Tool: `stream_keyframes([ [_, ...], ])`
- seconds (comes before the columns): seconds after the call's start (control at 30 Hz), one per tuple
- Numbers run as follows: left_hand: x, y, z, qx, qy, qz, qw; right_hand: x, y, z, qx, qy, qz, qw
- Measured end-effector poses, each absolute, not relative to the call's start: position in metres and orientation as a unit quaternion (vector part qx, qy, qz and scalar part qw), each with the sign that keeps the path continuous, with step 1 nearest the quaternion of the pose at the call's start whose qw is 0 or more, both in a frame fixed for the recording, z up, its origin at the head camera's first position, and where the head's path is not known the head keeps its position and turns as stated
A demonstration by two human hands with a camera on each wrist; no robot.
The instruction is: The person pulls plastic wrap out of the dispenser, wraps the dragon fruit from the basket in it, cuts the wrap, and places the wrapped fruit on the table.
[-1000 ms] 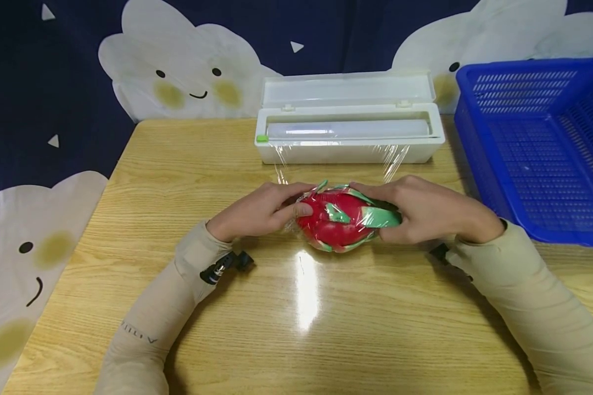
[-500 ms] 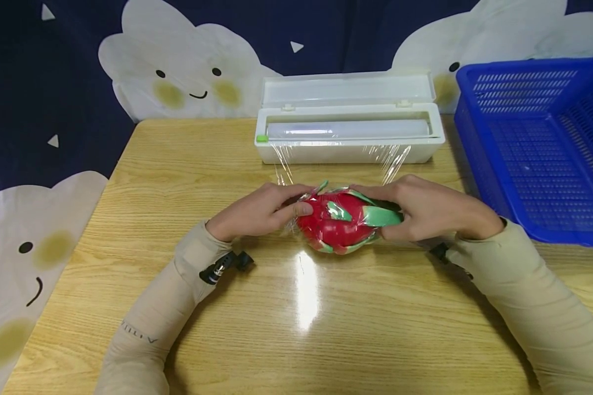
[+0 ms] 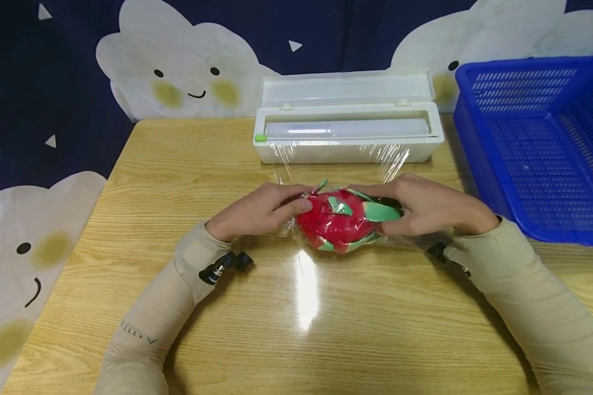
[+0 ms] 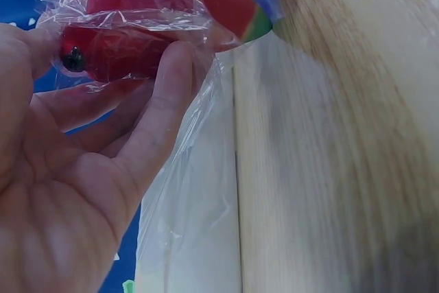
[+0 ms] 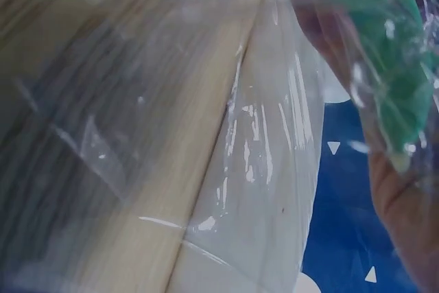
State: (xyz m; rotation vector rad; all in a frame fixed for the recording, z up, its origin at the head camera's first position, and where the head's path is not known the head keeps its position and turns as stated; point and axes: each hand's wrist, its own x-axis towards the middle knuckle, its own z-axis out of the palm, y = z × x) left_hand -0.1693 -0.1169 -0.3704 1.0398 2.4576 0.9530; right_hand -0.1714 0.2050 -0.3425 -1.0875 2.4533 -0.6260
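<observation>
A red dragon fruit (image 3: 338,225) with green scales lies on the wooden table (image 3: 306,323), covered in clear cling film (image 3: 390,159) that still runs back to the dispenser. My left hand (image 3: 262,211) grips the fruit's left end through the film; the left wrist view shows its fingers (image 4: 161,108) curled round the wrapped red fruit (image 4: 130,25). My right hand (image 3: 425,206) grips the right end over the green scales (image 5: 384,53), with film (image 5: 260,135) stretched in front of that camera.
A white cling film dispenser (image 3: 348,129) stands open behind the fruit, its roll showing. A blue plastic basket (image 3: 538,142) sits at the right edge of the table. A dark backdrop with white cloud shapes hangs behind.
The fruit has turned slightly between both hands and sits a little higher. The film toward the dispenser looks more wrinkled and taut. Both hands stay in place.
</observation>
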Motion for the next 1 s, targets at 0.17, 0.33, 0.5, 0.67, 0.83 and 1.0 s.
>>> stream_keyframes([
  [0.17, -0.17, -0.117, -0.372, 0.358, 0.861, 0.327, 0.151, -0.173, 0.205, -0.345, -0.376, 0.876, -0.229, 0.195],
  [0.33, -0.17, -0.116, -0.372, 0.35, 0.868, 0.321, 0.146, -0.176, 0.206, -0.351, -0.381, 0.875, -0.239, 0.179],
  [0.5, -0.17, -0.116, -0.37, 0.341, 0.869, 0.325, 0.149, -0.177, 0.206, -0.353, -0.381, 0.874, -0.244, 0.178],
  [0.67, -0.17, -0.116, -0.371, 0.336, 0.868, 0.334, 0.151, -0.176, 0.205, -0.353, -0.373, 0.876, -0.241, 0.188],
  [0.83, -0.169, -0.115, -0.372, 0.328, 0.868, 0.344, 0.146, -0.176, 0.204, -0.353, -0.371, 0.875, -0.241, 0.196],
  [1.0, -0.167, -0.115, -0.371, 0.329, 0.865, 0.348, 0.147, -0.176, 0.205, -0.353, -0.372, 0.873, -0.242, 0.2],
])
